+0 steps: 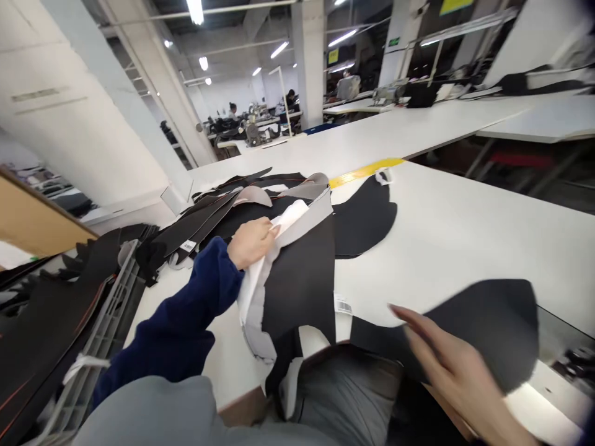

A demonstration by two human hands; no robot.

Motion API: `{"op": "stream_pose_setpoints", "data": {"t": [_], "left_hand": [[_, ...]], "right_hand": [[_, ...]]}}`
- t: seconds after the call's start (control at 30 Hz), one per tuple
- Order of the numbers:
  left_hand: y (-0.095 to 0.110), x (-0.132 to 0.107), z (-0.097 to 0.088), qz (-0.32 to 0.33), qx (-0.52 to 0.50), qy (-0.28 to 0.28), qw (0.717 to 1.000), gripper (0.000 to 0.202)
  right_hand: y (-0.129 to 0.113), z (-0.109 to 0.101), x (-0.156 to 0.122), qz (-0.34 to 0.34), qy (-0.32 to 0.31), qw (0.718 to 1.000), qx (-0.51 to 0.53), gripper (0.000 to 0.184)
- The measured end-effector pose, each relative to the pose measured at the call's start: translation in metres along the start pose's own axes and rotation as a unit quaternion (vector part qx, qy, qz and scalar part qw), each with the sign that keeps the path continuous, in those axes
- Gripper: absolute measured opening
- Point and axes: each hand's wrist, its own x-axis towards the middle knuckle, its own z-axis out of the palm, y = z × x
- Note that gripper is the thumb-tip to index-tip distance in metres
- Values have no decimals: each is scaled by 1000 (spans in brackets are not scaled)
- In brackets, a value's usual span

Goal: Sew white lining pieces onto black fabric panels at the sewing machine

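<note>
My left hand [253, 243] is closed on the folded edge of a black fabric panel [302, 272], whose white and light grey backing shows along the fold. The panel drapes over the table's near edge toward my lap. My right hand [449, 356] is open, slightly blurred, with fingers stretched out above a cut black fabric piece [493, 322] on the right. I cannot tell whether it touches that piece. A white label with a barcode [343, 305] lies between the hands. Beyond the panel is another black piece [365, 217] with a small white tag [383, 176].
A yellow strip [367, 171] crosses the white table [446, 229]. Stacked black and grey pieces [223, 214] lie behind my left hand. A grey plastic crate [105, 328] with more fabric stands left. Machine parts [579, 365] show at right. People sit at distant workstations.
</note>
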Motion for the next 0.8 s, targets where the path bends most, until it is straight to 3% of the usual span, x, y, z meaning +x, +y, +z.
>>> {"op": "stream_pose_setpoints", "data": {"t": [0.03,0.1,0.17,0.23,0.33,0.43,0.47,0.53,0.57,0.6,0.63,0.7,0.8], "left_hand": [[25,3,-3,29,37,-4,999,46],[70,3,1,76,83,-17,993,47],[102,-1,15,111,99,-31,988,47],[119,-3,30,138,95,-42,985,46],[124,3,49,160,36,-49,985,43],[113,13,72,123,-163,-108,973,47],[108,14,82,96,-265,-150,948,50],[100,13,104,40,-463,-235,854,57],[97,11,115,18,-532,-259,806,59],[94,10,124,1,-573,-265,776,60],[93,9,131,-7,-587,-257,768,60],[93,16,136,-3,-570,-206,795,58],[103,42,127,35,-534,-148,832,55]], "right_hand": [[-28,13,15,7,-27,994,101,41],[-72,41,45,30,-45,949,309,42],[-90,65,69,76,-40,892,445,40],[-88,83,82,115,4,855,505,34],[-72,93,79,139,65,837,526,35],[-67,87,66,129,96,821,549,30],[-68,83,62,116,101,815,559,27],[-71,72,55,83,105,805,578,21],[-71,66,52,70,106,801,585,19],[-70,60,50,61,105,799,589,17],[-67,55,48,60,100,799,589,16],[-61,46,44,73,80,805,583,18],[-55,40,38,92,34,810,578,21]]}}
